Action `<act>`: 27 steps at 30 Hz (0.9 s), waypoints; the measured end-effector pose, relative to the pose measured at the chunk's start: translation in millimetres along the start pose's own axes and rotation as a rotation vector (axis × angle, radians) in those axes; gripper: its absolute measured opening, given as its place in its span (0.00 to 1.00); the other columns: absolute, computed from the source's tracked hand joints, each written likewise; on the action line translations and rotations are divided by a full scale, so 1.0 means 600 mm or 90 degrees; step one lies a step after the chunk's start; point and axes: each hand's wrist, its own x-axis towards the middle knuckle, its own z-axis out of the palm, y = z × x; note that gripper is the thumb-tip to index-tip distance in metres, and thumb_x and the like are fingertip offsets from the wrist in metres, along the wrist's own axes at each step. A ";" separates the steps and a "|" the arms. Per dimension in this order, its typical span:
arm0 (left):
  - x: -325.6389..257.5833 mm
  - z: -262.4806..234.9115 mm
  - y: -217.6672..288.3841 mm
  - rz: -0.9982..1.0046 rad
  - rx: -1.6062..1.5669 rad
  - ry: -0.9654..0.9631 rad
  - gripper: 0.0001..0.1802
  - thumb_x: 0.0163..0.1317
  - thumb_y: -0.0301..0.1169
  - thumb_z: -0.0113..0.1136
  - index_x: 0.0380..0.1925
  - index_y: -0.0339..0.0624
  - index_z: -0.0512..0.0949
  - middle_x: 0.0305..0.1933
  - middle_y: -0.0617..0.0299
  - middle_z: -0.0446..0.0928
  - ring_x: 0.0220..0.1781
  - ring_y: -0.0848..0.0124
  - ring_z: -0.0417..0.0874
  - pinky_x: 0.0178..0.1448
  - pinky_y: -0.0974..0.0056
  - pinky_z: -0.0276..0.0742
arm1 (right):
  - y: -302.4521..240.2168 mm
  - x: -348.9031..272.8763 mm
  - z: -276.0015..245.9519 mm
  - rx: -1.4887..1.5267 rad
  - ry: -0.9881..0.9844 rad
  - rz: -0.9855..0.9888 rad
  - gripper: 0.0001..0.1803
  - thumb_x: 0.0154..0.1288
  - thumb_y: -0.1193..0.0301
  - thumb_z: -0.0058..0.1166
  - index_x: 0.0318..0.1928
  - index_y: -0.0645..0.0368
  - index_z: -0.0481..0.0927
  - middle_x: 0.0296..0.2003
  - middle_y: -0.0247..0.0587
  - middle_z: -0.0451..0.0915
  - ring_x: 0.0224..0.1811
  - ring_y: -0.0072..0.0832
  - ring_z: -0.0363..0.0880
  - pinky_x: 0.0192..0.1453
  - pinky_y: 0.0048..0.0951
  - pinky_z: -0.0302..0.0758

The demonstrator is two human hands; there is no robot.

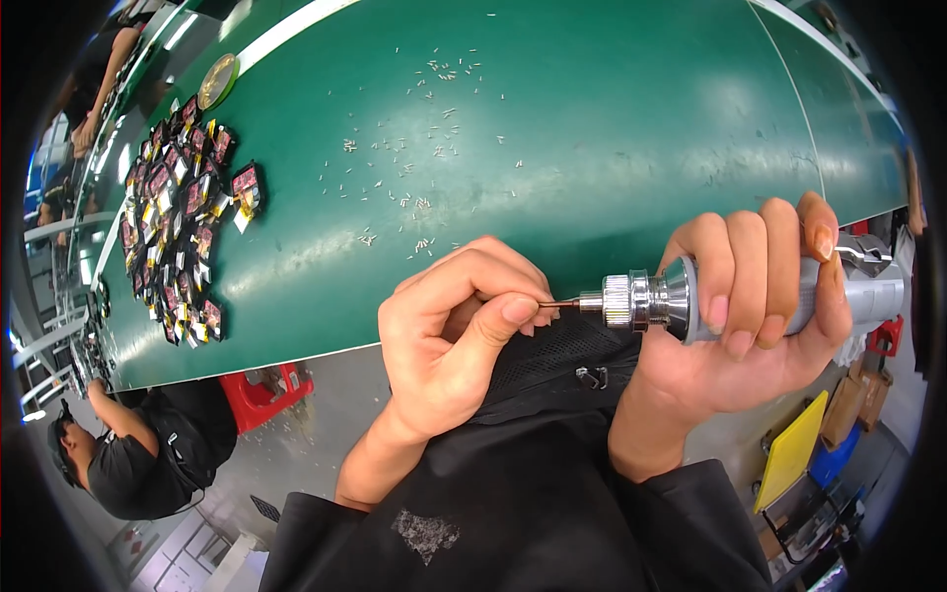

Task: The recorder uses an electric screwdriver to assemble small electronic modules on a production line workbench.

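Observation:
My right hand [755,306] wraps round the grey body of a power screwdriver [631,300], which lies level with its chrome collar toward the left. A thin copper-coloured bit [564,304] sticks out of the collar. My left hand [444,345] is closed, with thumb and fingers pinching the bit near its tip. The fingertips hide the tip, so I cannot tell whether a small piece sits on it. Both hands are in front of my body at the near edge of the green table [631,128]. Beyond them lie many tiny silver pins or screws [419,204], scattered loosely.
A heap of small black parts with yellow and white bits [163,222] covers the table's left; one part [249,190] lies beside it. Behind stands a round dish [218,81]. A red stool [258,400] and another person [138,449] are at the left, a yellow panel [792,451] at the right.

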 end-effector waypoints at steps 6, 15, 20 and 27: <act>0.013 0.013 0.016 0.139 0.303 0.006 0.04 0.51 0.13 0.59 0.24 0.29 0.75 0.25 0.52 0.77 0.26 0.64 0.78 0.31 0.67 0.73 | -0.014 0.004 0.012 -0.077 -0.072 -0.017 0.05 0.66 0.71 0.45 0.36 0.58 0.64 0.13 0.29 0.62 0.12 0.19 0.61 0.23 0.25 0.63; 0.007 0.022 0.026 0.022 0.312 -0.047 0.04 0.54 0.14 0.58 0.24 0.31 0.75 0.25 0.54 0.77 0.25 0.65 0.78 0.31 0.67 0.73 | -0.012 -0.007 -0.020 -0.035 0.051 0.018 0.06 0.66 0.68 0.40 0.36 0.57 0.66 0.11 0.30 0.60 0.09 0.20 0.57 0.19 0.28 0.65; 0.013 0.035 0.023 -0.001 0.334 -0.081 0.02 0.57 0.17 0.58 0.27 0.32 0.76 0.28 0.54 0.78 0.27 0.63 0.79 0.32 0.65 0.74 | -0.017 -0.007 -0.023 -0.046 0.039 0.004 0.06 0.66 0.68 0.40 0.36 0.57 0.66 0.11 0.30 0.60 0.09 0.20 0.57 0.19 0.28 0.64; 0.109 0.028 0.057 0.225 0.638 -0.181 0.06 0.57 0.26 0.62 0.27 0.34 0.78 0.31 0.51 0.79 0.33 0.53 0.80 0.38 0.56 0.76 | -0.051 0.021 -0.068 -0.007 0.101 -0.044 0.05 0.66 0.70 0.40 0.35 0.57 0.67 0.11 0.29 0.60 0.10 0.20 0.58 0.21 0.27 0.64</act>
